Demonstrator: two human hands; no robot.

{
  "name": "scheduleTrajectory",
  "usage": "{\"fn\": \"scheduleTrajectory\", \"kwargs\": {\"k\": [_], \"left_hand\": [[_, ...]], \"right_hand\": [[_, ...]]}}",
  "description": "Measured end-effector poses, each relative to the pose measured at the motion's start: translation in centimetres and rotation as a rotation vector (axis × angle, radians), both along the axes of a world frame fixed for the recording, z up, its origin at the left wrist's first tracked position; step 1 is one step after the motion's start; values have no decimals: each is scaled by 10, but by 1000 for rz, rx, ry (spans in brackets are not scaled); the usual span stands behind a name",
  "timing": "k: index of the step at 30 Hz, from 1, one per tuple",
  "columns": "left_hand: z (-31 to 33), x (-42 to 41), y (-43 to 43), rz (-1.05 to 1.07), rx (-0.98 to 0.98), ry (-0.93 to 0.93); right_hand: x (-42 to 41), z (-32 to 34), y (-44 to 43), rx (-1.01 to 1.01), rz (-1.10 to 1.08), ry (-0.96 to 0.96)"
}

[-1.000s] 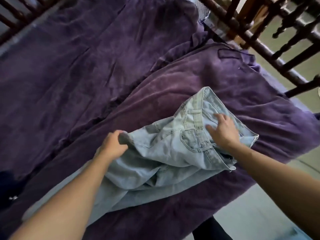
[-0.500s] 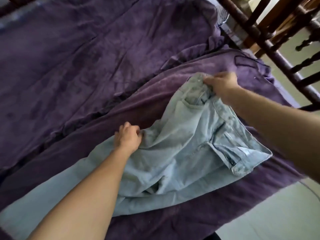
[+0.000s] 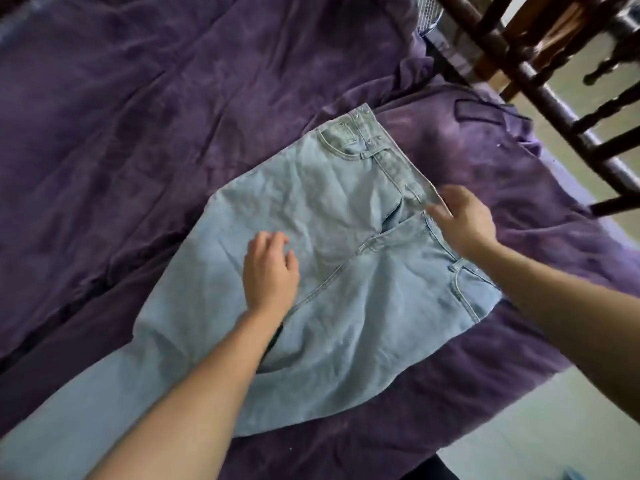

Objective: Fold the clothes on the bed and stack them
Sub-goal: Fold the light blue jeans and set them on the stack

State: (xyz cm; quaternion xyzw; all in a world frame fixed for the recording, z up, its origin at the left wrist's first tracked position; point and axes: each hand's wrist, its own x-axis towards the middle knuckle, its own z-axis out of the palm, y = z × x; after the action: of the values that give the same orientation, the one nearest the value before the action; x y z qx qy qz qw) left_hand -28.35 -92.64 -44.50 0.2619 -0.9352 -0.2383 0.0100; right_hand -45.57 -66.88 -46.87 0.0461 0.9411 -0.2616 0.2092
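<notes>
There's only 1 view: a wide-angle camera on the person's head, looking forward and steeply down at the bed (image 3: 138, 98) from close above.
</notes>
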Motion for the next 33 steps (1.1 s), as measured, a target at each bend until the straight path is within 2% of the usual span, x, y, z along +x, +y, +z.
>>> {"fn": "scheduleTrajectory", "kwargs": {"k": [3, 5, 8, 10, 14, 18, 21, 29, 31, 33], "left_hand": [[-14, 55, 72, -288, 32, -124], [-29, 88, 105, -411, 27, -305], [-51, 121, 119, -476, -20, -505], [-56, 129, 113, -489, -32, -530], [-40, 136, 90, -468, 26, -448], [-11, 155, 57, -343, 9, -289], [6, 183, 21, -170, 14, -282], [7, 321, -141, 377, -41, -388], [-3, 360, -190, 537, -37, -445], [-16, 389, -240, 600, -62, -481]], "right_hand": [[66, -22, 66, 248, 11, -123], [89, -30, 93, 346, 70, -169], [79, -29, 125, 396, 101, -66], [66, -25, 142, 502, 107, -17], [62, -25, 138, 610, 102, -99], [78, -6, 90, 671, 285, 35], [101, 11, 26, 565, 406, 103], [227, 20, -199, 223, 834, 52], [259, 14, -250, 193, 929, 84], [281, 4, -297, 159, 979, 150]]}}
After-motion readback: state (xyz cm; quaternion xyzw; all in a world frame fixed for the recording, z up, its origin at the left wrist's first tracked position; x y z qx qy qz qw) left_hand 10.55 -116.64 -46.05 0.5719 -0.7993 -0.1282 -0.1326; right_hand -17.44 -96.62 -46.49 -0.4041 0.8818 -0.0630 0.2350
